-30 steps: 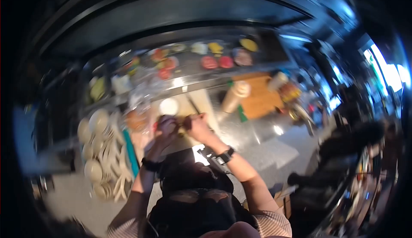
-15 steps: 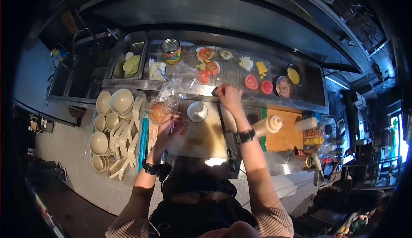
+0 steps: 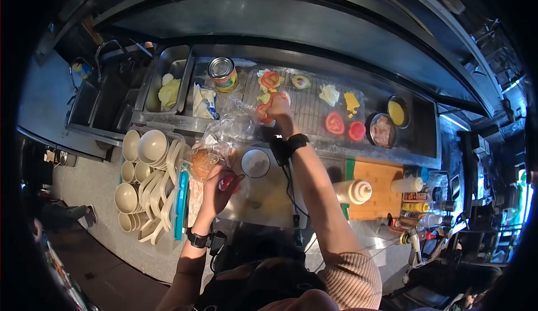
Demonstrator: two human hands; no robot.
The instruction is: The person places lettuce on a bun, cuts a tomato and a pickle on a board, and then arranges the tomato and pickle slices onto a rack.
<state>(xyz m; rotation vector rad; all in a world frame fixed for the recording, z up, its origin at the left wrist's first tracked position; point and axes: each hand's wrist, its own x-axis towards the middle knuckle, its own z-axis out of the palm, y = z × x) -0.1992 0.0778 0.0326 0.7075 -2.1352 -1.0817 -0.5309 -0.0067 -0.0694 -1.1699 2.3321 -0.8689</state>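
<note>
My left hand point(image 3: 217, 190) is closed on a small red thing point(image 3: 226, 184), just below a bun in clear plastic point(image 3: 202, 162) and left of a round white dish point(image 3: 255, 163). My right hand point(image 3: 279, 110) reaches onto the wire rack point(image 3: 302, 101), its fingers over the tomato and lettuce pieces; whether they grip a slice is hard to tell. A tomato slice point(image 3: 269, 79) on lettuce lies just above it, with a halved avocado point(image 3: 301, 82) to the right. The white dish stands on a pale board point(image 3: 263, 199).
Stacked beige bowls point(image 3: 152, 147) stand at the left. A can point(image 3: 223, 75) is behind the plastic. More tomato slices point(image 3: 334, 123) and a bowl of meat point(image 3: 381, 130) are at the right. A squeeze bottle point(image 3: 354, 191) lies by a wooden board point(image 3: 375, 182).
My right hand has moved up and left from the counter edge onto the rack's tomato pieces. My left hand stays near the bun, with the red thing still in it. The view has shifted slightly.
</note>
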